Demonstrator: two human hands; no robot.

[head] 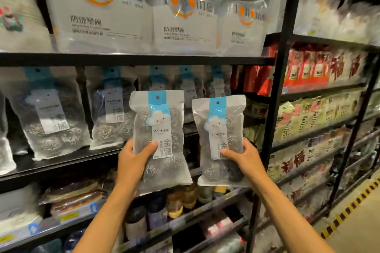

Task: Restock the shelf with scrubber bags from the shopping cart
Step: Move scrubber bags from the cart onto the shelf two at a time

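My left hand (133,162) grips the first scrubber bag (162,109) by its lower half, with the thumb across the front label and the fingers curled behind. The bag stands upright, most of it rising above the hand and its bottom edge hanging just below the wrist. My right hand (244,158) grips the second scrubber bag (218,121) the same way, thumb on the label near the bottom. That bag is also upright, sits a little lower, and is just beside the first without touching it. Both bags are held up in front of the shelf (61,163), whose board runs off to the left of my left hand. The stocked scrubber bags (51,117) stand in a row on it, beyond and left of my hands. Above my hands, large white packs (98,16) fill the next level up. Below my wrists are bottles (174,201). A black upright (274,109) rises just right of my right hand.
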